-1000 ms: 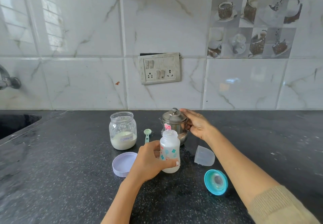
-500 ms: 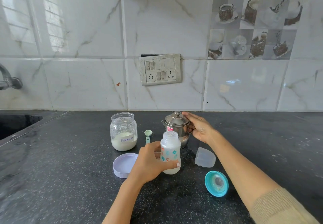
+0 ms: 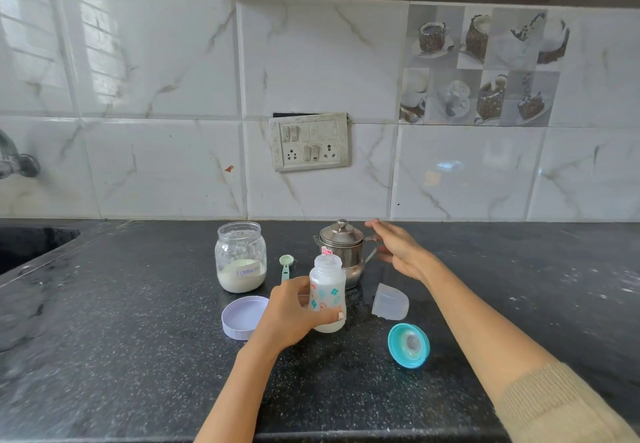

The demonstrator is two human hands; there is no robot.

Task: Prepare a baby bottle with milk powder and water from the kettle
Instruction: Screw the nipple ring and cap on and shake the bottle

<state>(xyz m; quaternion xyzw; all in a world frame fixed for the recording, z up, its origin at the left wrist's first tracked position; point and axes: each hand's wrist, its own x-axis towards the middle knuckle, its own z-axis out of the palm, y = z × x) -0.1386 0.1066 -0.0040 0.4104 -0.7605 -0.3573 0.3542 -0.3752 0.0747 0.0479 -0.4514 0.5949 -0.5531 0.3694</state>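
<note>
A white baby bottle (image 3: 328,290) with flower prints stands open-topped on the black counter, holding milky liquid. My left hand (image 3: 294,314) is wrapped around its lower half. Just behind it sits a small steel kettle (image 3: 343,245) with its lid on. My right hand (image 3: 398,252) hovers just right of the kettle's handle, fingers spread, holding nothing. A glass jar (image 3: 241,257) labelled formula, part full of white powder, stands open to the left. A green scoop (image 3: 286,266) lies between jar and kettle.
The jar's lilac lid (image 3: 242,318) lies upside down left of the bottle. A clear bottle cap (image 3: 390,302) and the teal teat ring (image 3: 408,345) lie to the right. A sink (image 3: 31,242) and tap (image 3: 17,162) are at far left. A switch panel (image 3: 309,141) is on the tiled wall.
My right hand has let go of the kettle's handle and lid and drawn back to the right with its fingers apart. My left hand and the bottle stay put.
</note>
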